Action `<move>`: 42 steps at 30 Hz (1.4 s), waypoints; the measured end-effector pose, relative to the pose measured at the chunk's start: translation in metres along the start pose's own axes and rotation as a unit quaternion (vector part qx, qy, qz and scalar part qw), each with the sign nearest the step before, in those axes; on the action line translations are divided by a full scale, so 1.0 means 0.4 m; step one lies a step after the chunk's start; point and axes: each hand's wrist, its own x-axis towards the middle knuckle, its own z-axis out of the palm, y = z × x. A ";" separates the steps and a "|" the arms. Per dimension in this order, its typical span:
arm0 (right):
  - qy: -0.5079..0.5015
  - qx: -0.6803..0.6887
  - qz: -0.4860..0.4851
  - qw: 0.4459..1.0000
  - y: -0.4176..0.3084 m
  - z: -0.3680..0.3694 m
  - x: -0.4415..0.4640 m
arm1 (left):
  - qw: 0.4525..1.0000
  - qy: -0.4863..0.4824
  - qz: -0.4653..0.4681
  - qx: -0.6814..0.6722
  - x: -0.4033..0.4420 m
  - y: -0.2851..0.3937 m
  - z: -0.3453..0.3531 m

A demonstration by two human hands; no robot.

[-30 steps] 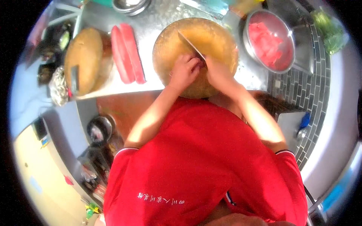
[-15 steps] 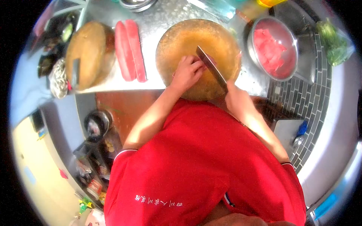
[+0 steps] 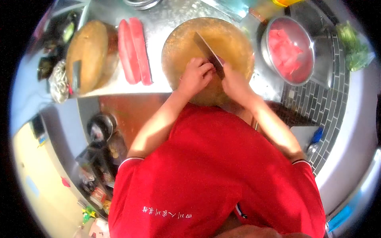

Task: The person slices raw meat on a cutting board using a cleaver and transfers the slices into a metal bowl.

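Note:
On the round wooden chopping block (image 3: 234, 41), my left hand (image 3: 196, 76) has its fingers curled down over a small reddish piece of meat, mostly hidden under the fingers and blade. My right hand (image 3: 237, 84) is closed round the handle of a cleaver (image 3: 207, 48). Its broad blade slants away to the upper left, right beside the left fingertips. A dark-red bit of the meat (image 3: 221, 60) shows on the blade's right side. Right of the block stands a metal bowl (image 3: 265, 55) with pink-red slices of meat (image 3: 282, 49) in it.
Two long pink-red strips (image 3: 135, 51) lie on the metal worktop (image 3: 154, 81) to the left. Further left is a second round block (image 3: 89, 55) with a dark-bladed tool (image 3: 76, 76) on it. Green vegetables in a bag (image 3: 353, 45) are at far right.
My right hand and the cleaver have moved left and slightly up, so the blade crosses closer to my left fingers. My left hand stays nearly where it was, fingers curled.

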 end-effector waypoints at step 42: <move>-0.132 -0.060 0.117 0.983 -0.115 -0.115 -0.158 | 0.999 -0.015 -0.004 0.041 -0.011 -0.001 -0.021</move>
